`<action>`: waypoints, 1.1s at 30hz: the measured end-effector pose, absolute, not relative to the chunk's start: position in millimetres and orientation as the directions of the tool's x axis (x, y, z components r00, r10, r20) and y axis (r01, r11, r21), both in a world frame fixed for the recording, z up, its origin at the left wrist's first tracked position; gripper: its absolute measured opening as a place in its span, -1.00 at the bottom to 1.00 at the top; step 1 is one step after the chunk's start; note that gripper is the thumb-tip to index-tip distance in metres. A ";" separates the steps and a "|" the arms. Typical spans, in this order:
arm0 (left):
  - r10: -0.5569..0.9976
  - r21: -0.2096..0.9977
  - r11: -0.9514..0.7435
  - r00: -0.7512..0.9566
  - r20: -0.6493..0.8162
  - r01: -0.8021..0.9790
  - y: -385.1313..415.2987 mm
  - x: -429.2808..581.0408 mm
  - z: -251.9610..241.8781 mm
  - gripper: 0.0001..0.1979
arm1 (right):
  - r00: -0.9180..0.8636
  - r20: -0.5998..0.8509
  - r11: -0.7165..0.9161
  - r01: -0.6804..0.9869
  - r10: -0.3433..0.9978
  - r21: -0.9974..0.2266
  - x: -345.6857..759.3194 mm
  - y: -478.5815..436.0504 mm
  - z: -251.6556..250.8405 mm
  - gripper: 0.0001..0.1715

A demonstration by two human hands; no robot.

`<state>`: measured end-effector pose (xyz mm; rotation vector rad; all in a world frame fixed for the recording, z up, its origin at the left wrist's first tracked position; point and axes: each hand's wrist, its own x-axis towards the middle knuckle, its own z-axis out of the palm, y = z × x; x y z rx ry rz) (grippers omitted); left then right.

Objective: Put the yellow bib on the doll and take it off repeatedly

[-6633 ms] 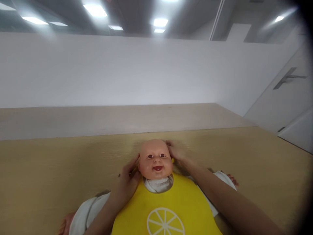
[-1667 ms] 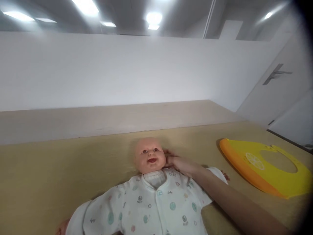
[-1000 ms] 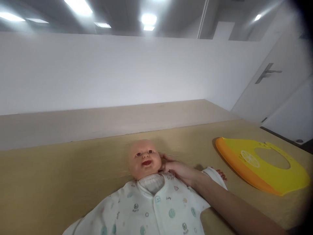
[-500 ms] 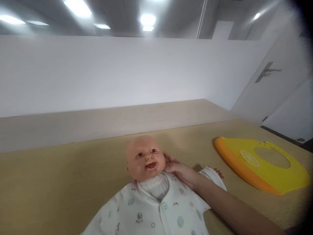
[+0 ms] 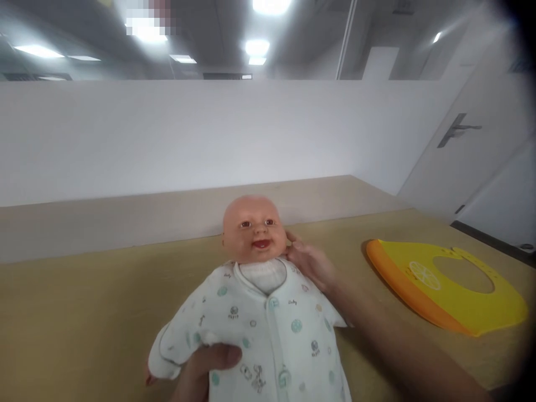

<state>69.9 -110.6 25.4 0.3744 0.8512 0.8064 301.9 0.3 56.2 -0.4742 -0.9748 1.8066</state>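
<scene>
A baby doll [image 5: 253, 229] in a white printed romper [image 5: 276, 329] is propped up facing me, its head raised above the wooden table. My right hand [image 5: 312, 265] supports it behind the neck and shoulder; the fingertips go out of sight behind the head. At the lower edge, my left hand [image 5: 209, 363] grips the doll's side, with the thumb across the romper's front and the other fingers hidden behind the body. Beyond my right forearm lies a yellow bib [image 5: 452, 285] with an orange pocket edge and a lemon-slice print.
The wooden table [image 5: 75, 312] spreads out on both sides of the doll. A low ledge [image 5: 125, 223] and a white wall [image 5: 188, 134] with glass above close off the back. A door with a metal handle [image 5: 458, 130] stands at the right.
The doll's head and upper body have risen, with my right hand moving up along with them. My left hand has come into view at the doll's side.
</scene>
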 end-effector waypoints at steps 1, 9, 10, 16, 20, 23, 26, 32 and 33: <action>0.746 0.569 0.665 0.399 -0.533 -0.483 -103.0 70.3 29.8 -0.72 | -0.432 0.127 -0.171 -0.585 0.893 -0.793 301.9 4.9 60.4 -0.36; 0.875 0.754 0.484 0.268 -0.403 -0.445 -45.3 66.2 56.0 -0.62 | -0.461 0.177 -0.124 -0.551 0.869 -0.825 298.7 55.1 85.3 -0.30; 0.882 0.761 0.471 0.265 -0.391 -0.446 -39.6 64.9 56.0 -0.60 | -0.460 0.175 -0.126 -0.552 0.870 -0.824 297.9 61.5 87.1 -0.29; 0.896 0.783 0.442 0.257 -0.362 -0.438 -10.8 62.1 62.5 -0.56 | -0.482 0.151 -0.161 -0.546 0.863 -0.822 292.8 96.7 92.7 -0.28; 0.884 0.722 0.466 0.306 -0.353 -0.512 9.8 59.4 67.9 -0.57 | -0.476 0.158 -0.145 -0.539 0.865 -0.830 287.1 118.2 98.5 -0.30; 0.897 0.714 0.438 0.314 -0.311 -0.546 28.1 56.1 70.8 -0.60 | -0.460 0.154 -0.129 -0.527 0.874 -0.840 281.5 134.7 106.4 -0.29; 0.921 0.721 0.386 0.284 -0.267 -0.575 44.6 55.3 76.5 -0.63 | -0.456 0.150 -0.121 -0.512 0.877 -0.850 276.9 151.1 115.1 -0.27; 0.961 0.742 0.278 0.180 -0.212 -0.609 64.9 59.7 89.7 -0.63 | -0.459 0.149 -0.104 -0.481 0.876 -0.871 272.1 176.8 128.7 -0.21; 0.964 0.747 0.265 0.163 -0.208 -0.610 67.6 60.3 90.4 -0.62 | -0.460 0.150 -0.101 -0.477 0.875 -0.873 271.6 180.4 129.7 -0.21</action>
